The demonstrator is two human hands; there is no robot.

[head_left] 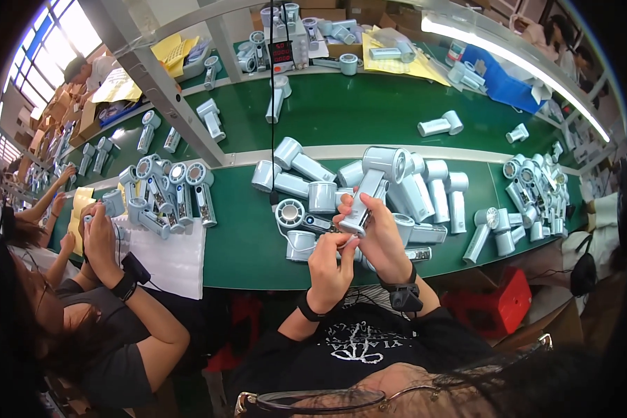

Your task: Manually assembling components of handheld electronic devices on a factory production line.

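Note:
My right hand (382, 235) is wrapped round the handle of a pale blue handheld fan (385, 164), its round head tilted up and away from me. At the lower end of that handle, my left hand (329, 268) is closed in a pinch on a thin white cable (299, 246). The cable loops leftward past a fan with a round grille (290, 213) lying on the bench. Whether the cable's tip touches the fan is hidden by my fingers. Several more pale blue fans (437, 191) lie heaped just beyond both hands.
The green bench (247, 268) has a metal rail (453, 155) across it. A black cord (272, 125) hangs beside a meter with a red display (281, 54). More fans (536, 184) are piled at right. A co-worker (111, 327) sits at left; a red stool (498, 303) stands lower right.

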